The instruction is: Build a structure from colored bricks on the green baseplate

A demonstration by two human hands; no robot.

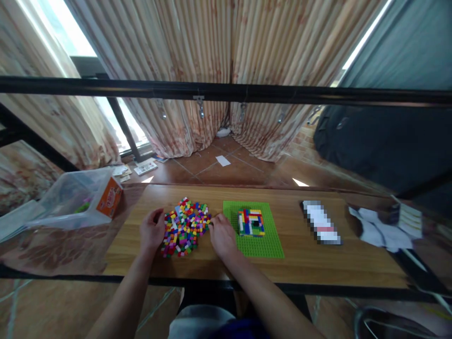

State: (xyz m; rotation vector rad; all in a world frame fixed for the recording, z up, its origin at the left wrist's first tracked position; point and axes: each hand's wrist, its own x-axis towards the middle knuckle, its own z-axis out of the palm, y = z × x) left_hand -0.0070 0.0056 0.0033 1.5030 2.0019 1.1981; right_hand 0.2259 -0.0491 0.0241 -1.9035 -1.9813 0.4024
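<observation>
A heap of small coloured bricks (185,227) lies on the wooden table (300,259) in front of me. My left hand (151,230) rests at the heap's left edge, fingers curled against the bricks. My right hand (221,235) sits at the heap's right edge, fingertips pinched at the outermost bricks; whether it holds one I cannot make out. Just right of that hand lies a green baseplate (263,242) with a small multicoloured brick build (251,222) on its upper middle.
A clear plastic box (70,197) with an orange label stands at the left end of the table. A blurred flat object (321,221) and white papers (383,230) lie to the right. A black bar crosses above; curtains hang behind.
</observation>
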